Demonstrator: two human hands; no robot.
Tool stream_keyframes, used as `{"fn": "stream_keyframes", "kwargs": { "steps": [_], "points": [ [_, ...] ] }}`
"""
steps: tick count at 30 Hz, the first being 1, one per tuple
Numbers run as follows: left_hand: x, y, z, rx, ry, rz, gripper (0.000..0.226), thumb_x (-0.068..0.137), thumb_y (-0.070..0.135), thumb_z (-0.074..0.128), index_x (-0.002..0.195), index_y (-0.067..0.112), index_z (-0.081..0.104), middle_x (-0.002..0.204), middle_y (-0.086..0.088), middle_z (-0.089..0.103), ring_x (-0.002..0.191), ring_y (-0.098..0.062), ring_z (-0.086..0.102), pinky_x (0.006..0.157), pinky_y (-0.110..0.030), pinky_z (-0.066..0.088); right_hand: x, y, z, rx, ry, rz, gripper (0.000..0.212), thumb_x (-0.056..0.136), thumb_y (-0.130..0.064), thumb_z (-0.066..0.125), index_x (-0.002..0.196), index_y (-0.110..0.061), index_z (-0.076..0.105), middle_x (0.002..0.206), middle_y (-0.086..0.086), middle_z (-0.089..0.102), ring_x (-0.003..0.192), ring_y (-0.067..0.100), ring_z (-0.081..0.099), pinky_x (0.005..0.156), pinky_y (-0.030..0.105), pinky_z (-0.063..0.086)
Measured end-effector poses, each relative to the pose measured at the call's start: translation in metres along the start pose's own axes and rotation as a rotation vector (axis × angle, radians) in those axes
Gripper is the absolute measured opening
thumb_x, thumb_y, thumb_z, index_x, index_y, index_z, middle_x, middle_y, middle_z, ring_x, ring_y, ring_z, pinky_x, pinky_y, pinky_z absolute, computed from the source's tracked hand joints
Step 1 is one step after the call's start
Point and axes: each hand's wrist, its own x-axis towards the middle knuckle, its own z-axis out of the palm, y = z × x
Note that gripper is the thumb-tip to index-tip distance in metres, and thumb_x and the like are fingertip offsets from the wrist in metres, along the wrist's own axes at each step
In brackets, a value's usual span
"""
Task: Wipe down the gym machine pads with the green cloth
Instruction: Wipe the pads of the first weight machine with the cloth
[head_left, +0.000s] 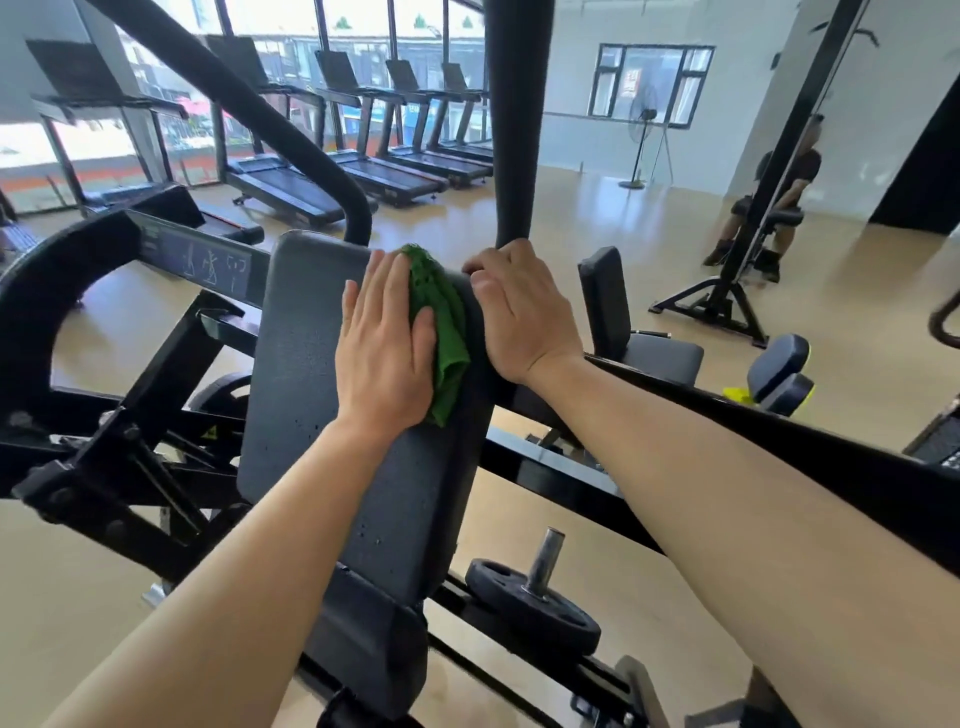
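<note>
Here, green cloth (442, 325) under left hand (382, 345) on grey pad (296, 374), treadmills (395, 176) beyond.

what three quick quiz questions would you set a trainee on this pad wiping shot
1. True or false: the left hand presses the green cloth flat against the back pad.
2. The right hand grips: A the pad's upper edge, B a weight plate, C a treadmill rail?
3. Fill in: the cloth lies near the pad's ____ end.
Key: 1 true; 2 A; 3 upper.
</note>
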Motion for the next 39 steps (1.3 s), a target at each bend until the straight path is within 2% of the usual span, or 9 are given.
{"fn": "stream_keyframes", "kwargs": {
  "steps": [6, 9, 13, 18, 20, 27, 29, 34, 39],
  "points": [
    [0.014, 0.020, 0.009, -0.045, 0.118, -0.326, 0.056, 0.106, 0.028, 0.024, 0.159, 0.009, 0.023, 0.168, -0.006, 0.023, 0.157, -0.025, 0.007, 0.127, -0.043, 0.003, 0.003, 0.001, -0.010, -0.109, -0.030, -0.111, 0.051, 0.097, -0.039, 0.019, 0.111, -0.015, 0.062, 0.113, 0.009, 0.056, 0.102, 0.032, 0.055, 0.086, 0.047, 0.048],
    [-0.015, 0.047, 0.015, -0.052, 0.074, -0.209, 0.059, 0.105, 0.030, 0.024, 0.160, 0.007, 0.017, 0.169, -0.007, 0.016, 0.158, -0.023, 0.004, 0.127, -0.038, 0.000, 0.011, 0.006, -0.016, -0.218, -0.050, -0.227, 0.057, 0.093, -0.041, 0.017, 0.105, -0.012, 0.065, 0.108, 0.012, 0.060, 0.098, 0.035, 0.057, 0.078, 0.047, 0.049],
    [-0.025, 0.031, 0.008, -0.022, -0.005, -0.110, 0.060, 0.105, 0.031, 0.023, 0.159, 0.006, 0.017, 0.168, -0.007, 0.020, 0.157, -0.020, 0.007, 0.128, -0.038, 0.002, 0.011, 0.012, -0.012, -0.164, -0.010, -0.305, 0.050, 0.095, -0.039, 0.021, 0.102, -0.013, 0.063, 0.108, 0.006, 0.057, 0.097, 0.027, 0.056, 0.071, 0.039, 0.046],
    [0.027, -0.013, -0.007, -0.011, 0.070, -0.513, 0.056, 0.109, 0.030, 0.019, 0.161, 0.011, 0.012, 0.170, -0.003, 0.013, 0.158, -0.018, 0.002, 0.128, -0.041, 0.000, 0.012, 0.013, -0.013, -0.135, -0.010, -0.345, 0.040, 0.100, -0.034, 0.027, 0.103, -0.012, 0.061, 0.113, 0.006, 0.057, 0.101, 0.028, 0.055, 0.074, 0.042, 0.050],
    [0.030, -0.008, -0.004, -0.004, 0.094, -0.572, 0.057, 0.109, 0.031, 0.018, 0.161, 0.012, 0.008, 0.171, -0.002, 0.008, 0.158, -0.018, -0.002, 0.128, -0.043, 0.000, 0.013, 0.015, -0.012, -0.141, -0.012, -0.358, 0.038, 0.101, -0.033, 0.028, 0.103, -0.011, 0.059, 0.112, 0.006, 0.056, 0.100, 0.028, 0.055, 0.073, 0.040, 0.047],
    [-0.019, 0.033, 0.005, -0.019, -0.006, -0.191, 0.061, 0.104, 0.031, 0.022, 0.161, 0.011, 0.012, 0.170, -0.003, 0.012, 0.158, -0.018, 0.002, 0.126, -0.035, -0.001, 0.017, 0.016, -0.008, -0.136, 0.022, -0.388, 0.037, 0.099, -0.034, 0.029, 0.097, -0.010, 0.057, 0.107, 0.008, 0.056, 0.097, 0.029, 0.055, 0.069, 0.039, 0.044],
    [-0.004, 0.013, 0.000, -0.002, 0.006, -0.216, 0.060, 0.105, 0.032, 0.021, 0.161, 0.012, 0.014, 0.170, -0.002, 0.015, 0.158, -0.018, 0.004, 0.127, -0.037, 0.000, 0.016, 0.016, -0.008, -0.129, 0.027, -0.397, 0.035, 0.100, -0.032, 0.030, 0.099, -0.010, 0.057, 0.107, 0.008, 0.056, 0.097, 0.029, 0.055, 0.070, 0.039, 0.044],
    [0.023, -0.005, -0.003, 0.017, 0.061, -0.517, 0.058, 0.109, 0.032, 0.019, 0.162, 0.012, 0.005, 0.171, -0.001, 0.004, 0.158, -0.018, -0.003, 0.128, -0.044, 0.003, 0.015, 0.016, -0.008, -0.144, 0.039, -0.393, 0.037, 0.099, -0.032, 0.029, 0.100, -0.009, 0.058, 0.109, 0.008, 0.056, 0.098, 0.031, 0.055, 0.069, 0.039, 0.042],
    [-0.039, 0.049, 0.010, 0.000, -0.012, -0.209, 0.063, 0.105, 0.033, 0.023, 0.161, 0.009, 0.006, 0.171, -0.003, 0.003, 0.158, -0.018, -0.003, 0.127, -0.035, -0.003, 0.016, 0.015, -0.009, -0.155, 0.038, -0.391, 0.037, 0.099, -0.032, 0.030, 0.101, -0.009, 0.058, 0.111, 0.010, 0.056, 0.101, 0.031, 0.056, 0.070, 0.038, 0.041]
  ]
}}
